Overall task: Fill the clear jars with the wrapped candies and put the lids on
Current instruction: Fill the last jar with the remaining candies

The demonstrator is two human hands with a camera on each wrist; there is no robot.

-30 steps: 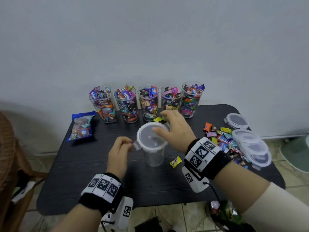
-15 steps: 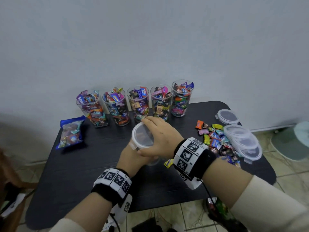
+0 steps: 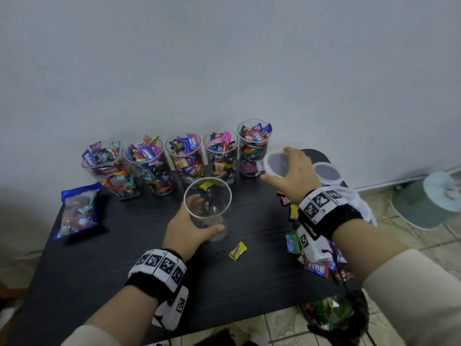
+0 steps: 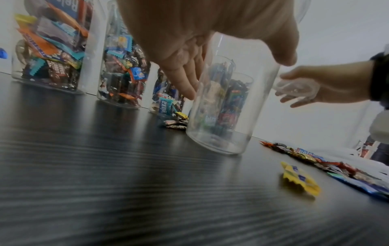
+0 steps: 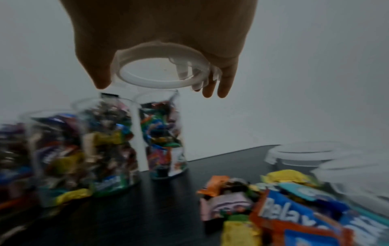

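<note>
An empty clear jar (image 3: 208, 208) (image 4: 229, 106) stands mid-table on the black table (image 3: 124, 258), and my left hand (image 3: 192, 226) (image 4: 210, 33) grips its side. My right hand (image 3: 293, 176) (image 5: 160, 33) holds a clear round lid (image 3: 278, 163) (image 5: 163, 73) in the air to the right of the jar, above the table's far right part. Several clear jars filled with wrapped candies (image 3: 188, 159) (image 5: 162, 134) line the back edge, all without lids. Loose wrapped candies (image 3: 315, 267) (image 5: 273, 208) lie in a pile at the right.
A single yellow candy (image 3: 237, 250) (image 4: 300, 179) lies just right of the empty jar. More clear lids (image 3: 326, 173) (image 5: 305, 154) sit at the far right. A blue candy bag (image 3: 78, 213) lies at the left edge. A wall stands close behind the jars.
My right hand lifted the lid off the jar and carried it up and to the right. My left hand came from beside the jar to grip it.
</note>
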